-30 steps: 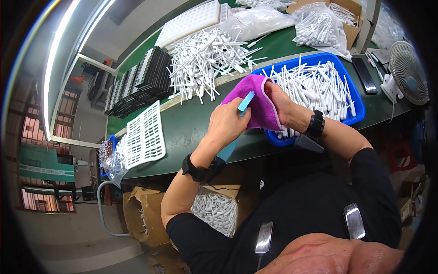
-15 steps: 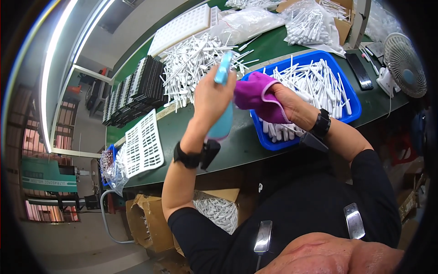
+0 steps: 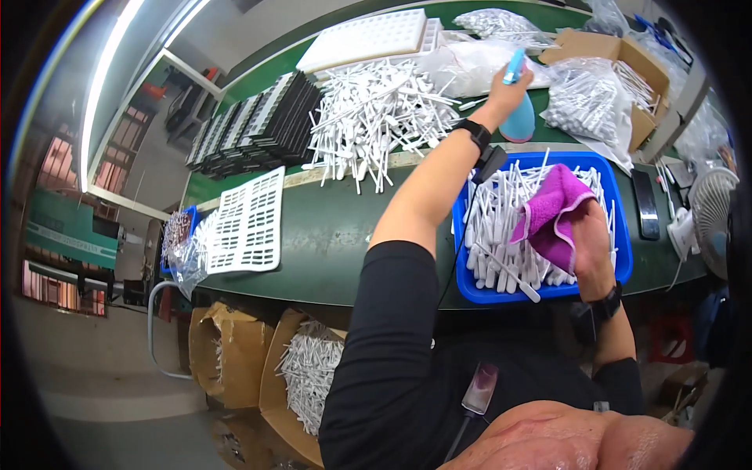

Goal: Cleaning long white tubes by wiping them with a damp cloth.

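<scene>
Since the earlier frame, in the head view, the blue spray bottle (image 3: 518,122) has moved beyond the blue tray (image 3: 501,297), the left hand (image 3: 507,91) wrapped round its neck. The right hand (image 3: 593,244), partly curled, holds the purple cloth (image 3: 554,207) at its left, above white sticks (image 3: 493,215).

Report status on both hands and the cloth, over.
Left hand gripping blue spray bottle. Right hand holding purple cloth over blue tray. Cloth hiding some white sticks.

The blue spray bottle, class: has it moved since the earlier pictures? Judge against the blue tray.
Yes: from left of the blue tray, the spray bottle has gone rightward and forward, now beyond the tray's far rim.
</scene>
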The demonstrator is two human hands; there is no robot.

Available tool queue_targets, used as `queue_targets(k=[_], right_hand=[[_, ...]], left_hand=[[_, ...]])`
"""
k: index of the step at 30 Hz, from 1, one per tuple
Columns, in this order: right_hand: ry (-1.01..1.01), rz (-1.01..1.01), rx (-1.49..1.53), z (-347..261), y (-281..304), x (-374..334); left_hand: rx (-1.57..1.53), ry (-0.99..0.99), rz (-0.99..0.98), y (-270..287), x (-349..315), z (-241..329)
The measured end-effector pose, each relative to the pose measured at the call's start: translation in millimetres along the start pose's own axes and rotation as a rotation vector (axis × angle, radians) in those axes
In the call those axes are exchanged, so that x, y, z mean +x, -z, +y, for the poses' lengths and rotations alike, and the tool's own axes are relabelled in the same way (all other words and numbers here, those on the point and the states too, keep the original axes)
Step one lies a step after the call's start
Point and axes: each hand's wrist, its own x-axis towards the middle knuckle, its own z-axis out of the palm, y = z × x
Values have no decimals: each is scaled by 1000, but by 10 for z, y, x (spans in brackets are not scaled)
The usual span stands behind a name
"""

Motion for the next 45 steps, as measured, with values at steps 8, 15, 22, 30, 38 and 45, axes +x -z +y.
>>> queue_targets(k=[8, 15, 22, 30, 38, 45], right_hand=[[-24, 163, 13, 53, -74, 81], [-86, 127, 85, 147, -53, 178], [-144, 280, 26, 368, -120, 186], [-183, 181, 76, 392, -8, 369], [-201, 99, -46, 241, 67, 691], [-184, 120, -51, 248, 99, 855]], left_hand=[[898, -79, -175, 378, -264, 38], [1583, 245, 26, 2150, -1281, 622], [1651, 368, 12, 2299, -1681, 559], [1307, 236, 143, 2120, -2190, 1025], [-12, 195, 570, 1643, -2469, 1166], [-130, 416, 466, 1692, -2237, 932]])
